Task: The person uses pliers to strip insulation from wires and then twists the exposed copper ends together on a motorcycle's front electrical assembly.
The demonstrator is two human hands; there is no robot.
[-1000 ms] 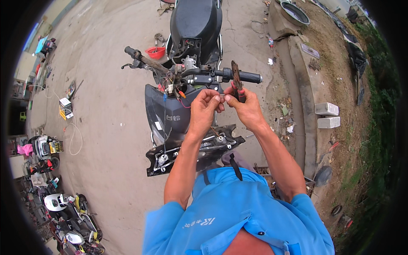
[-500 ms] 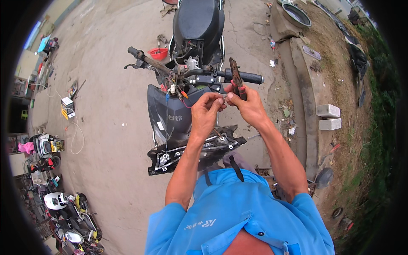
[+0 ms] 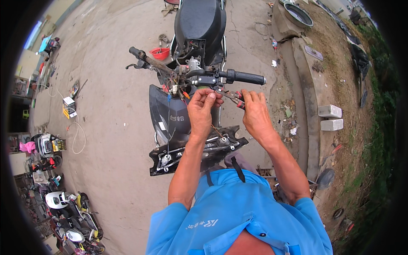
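Observation:
My right hand (image 3: pixel 256 114) is wrapped round the red handles of a pair of pliers (image 3: pixel 233 97). The metal jaws point left and reach the fingertips of my left hand (image 3: pixel 200 111). Thumb and fingers of that hand are pinched together; what they hold is too small to make out. Both hands are over the front of a partly stripped dark scooter (image 3: pixel 180 119), just below its handlebar (image 3: pixel 250 78). Loose coloured wires (image 3: pixel 178 88) and connectors hang out left of my left hand. A detached black front panel (image 3: pixel 196 154) sits behind my forearms.
A red bowl (image 3: pixel 159 54) stands on the concrete beyond the left handlebar. Parked scooters (image 3: pixel 70 216) line the left side, with a yellow-and-white box (image 3: pixel 69 107) and a pale cable nearby. To the right are a raised kerb (image 3: pixel 306 102) and two pale blocks (image 3: pixel 330 118).
The pliers have swung from pointing up in my right hand to pointing left at my left fingertips. My right hand has turned and drawn slightly away from the left.

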